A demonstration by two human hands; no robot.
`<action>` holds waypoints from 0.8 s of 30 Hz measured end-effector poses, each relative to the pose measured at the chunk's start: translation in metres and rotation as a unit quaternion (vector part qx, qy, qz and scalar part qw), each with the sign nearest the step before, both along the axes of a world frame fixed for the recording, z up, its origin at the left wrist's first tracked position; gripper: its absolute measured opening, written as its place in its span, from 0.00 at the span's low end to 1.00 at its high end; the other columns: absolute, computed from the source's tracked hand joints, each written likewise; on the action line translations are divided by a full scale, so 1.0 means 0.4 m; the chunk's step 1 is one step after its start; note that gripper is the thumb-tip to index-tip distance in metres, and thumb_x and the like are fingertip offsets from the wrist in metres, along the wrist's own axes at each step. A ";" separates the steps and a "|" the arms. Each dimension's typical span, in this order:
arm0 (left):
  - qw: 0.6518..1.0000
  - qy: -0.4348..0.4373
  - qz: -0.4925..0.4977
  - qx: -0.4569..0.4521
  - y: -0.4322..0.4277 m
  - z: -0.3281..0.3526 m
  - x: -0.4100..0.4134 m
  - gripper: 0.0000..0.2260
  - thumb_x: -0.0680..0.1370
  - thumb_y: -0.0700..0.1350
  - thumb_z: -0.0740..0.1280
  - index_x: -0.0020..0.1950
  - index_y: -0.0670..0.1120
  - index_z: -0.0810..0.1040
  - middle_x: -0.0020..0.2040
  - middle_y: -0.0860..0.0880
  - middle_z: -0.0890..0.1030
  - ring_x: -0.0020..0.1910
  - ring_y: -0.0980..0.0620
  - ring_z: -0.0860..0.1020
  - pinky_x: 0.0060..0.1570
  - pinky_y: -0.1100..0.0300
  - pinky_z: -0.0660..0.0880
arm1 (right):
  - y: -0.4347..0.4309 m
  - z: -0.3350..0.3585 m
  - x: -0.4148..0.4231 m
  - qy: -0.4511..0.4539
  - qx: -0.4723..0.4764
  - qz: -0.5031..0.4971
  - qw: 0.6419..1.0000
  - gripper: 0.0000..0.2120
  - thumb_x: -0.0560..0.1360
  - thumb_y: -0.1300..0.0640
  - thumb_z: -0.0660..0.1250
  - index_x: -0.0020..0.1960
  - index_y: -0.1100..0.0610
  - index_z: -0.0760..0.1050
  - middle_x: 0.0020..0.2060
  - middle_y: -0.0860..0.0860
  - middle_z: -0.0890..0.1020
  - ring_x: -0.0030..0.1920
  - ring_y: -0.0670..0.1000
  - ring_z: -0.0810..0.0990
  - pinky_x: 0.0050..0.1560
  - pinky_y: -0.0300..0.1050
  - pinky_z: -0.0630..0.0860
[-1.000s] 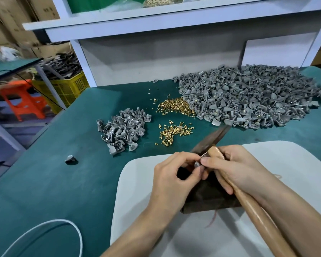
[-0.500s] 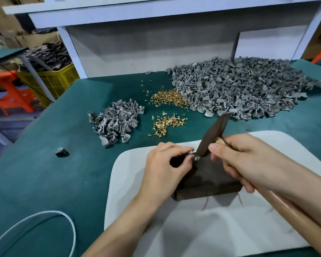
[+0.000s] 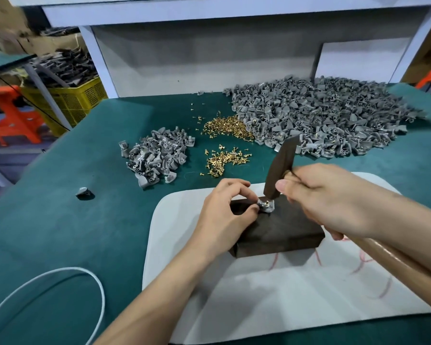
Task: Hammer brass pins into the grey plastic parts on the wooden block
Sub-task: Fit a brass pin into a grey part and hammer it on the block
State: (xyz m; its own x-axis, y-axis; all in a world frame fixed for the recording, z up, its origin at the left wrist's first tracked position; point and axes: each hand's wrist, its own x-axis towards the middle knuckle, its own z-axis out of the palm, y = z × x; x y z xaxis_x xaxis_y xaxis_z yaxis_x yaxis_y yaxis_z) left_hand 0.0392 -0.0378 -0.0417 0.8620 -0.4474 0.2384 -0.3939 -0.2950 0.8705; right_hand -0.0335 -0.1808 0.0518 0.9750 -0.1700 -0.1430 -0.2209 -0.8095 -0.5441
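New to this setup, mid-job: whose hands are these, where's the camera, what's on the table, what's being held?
No machine here: a person works with two bare hands. The view comes from a camera worn on their head, looking down. The left hand pinches a small grey plastic part, brass pin standing in it, on a dark wooden block on a white mat. The right hand grips a wooden-handled hammer, its dark head just above the pin. On the green table cover lie a large pile of grey parts, a smaller pile and loose brass pins.
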 end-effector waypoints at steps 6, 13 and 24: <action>1.000 -0.008 0.004 -0.008 -0.003 -0.007 0.002 0.10 0.71 0.38 0.72 0.38 0.53 0.78 0.54 0.54 0.76 0.54 0.65 0.74 0.50 0.68 0.67 | 0.008 0.003 -0.009 -0.022 -0.011 -0.034 0.999 0.19 0.81 0.50 0.55 0.33 0.55 0.64 0.27 0.48 0.68 0.21 0.45 0.70 0.23 0.31 0.68; 1.000 -0.007 0.000 -0.015 -0.003 -0.006 0.003 0.11 0.71 0.38 0.72 0.37 0.53 0.77 0.53 0.54 0.76 0.54 0.64 0.74 0.52 0.69 0.66 | 0.006 0.004 0.014 -0.018 -0.014 -0.017 1.000 0.20 0.80 0.49 0.56 0.32 0.56 0.64 0.24 0.50 0.69 0.17 0.47 0.70 0.18 0.40 0.67; 1.000 -0.012 -0.005 -0.010 -0.002 -0.010 0.003 0.07 0.71 0.37 0.73 0.39 0.48 0.79 0.53 0.53 0.77 0.54 0.64 0.75 0.54 0.66 0.68 | -0.028 -0.027 0.029 -0.020 0.061 -0.009 0.998 0.19 0.81 0.51 0.56 0.34 0.58 0.65 0.19 0.51 0.69 0.17 0.54 0.69 0.17 0.37 0.64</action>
State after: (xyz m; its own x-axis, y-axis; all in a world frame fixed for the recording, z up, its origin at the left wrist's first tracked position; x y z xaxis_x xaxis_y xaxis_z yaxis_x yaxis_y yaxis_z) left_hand 0.0403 -0.0388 -0.0458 0.8516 -0.4501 0.2686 -0.4179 -0.2737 0.8663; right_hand -0.0217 -0.1921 0.0412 0.9773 -0.1710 -0.1249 -0.2109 -0.7329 -0.6469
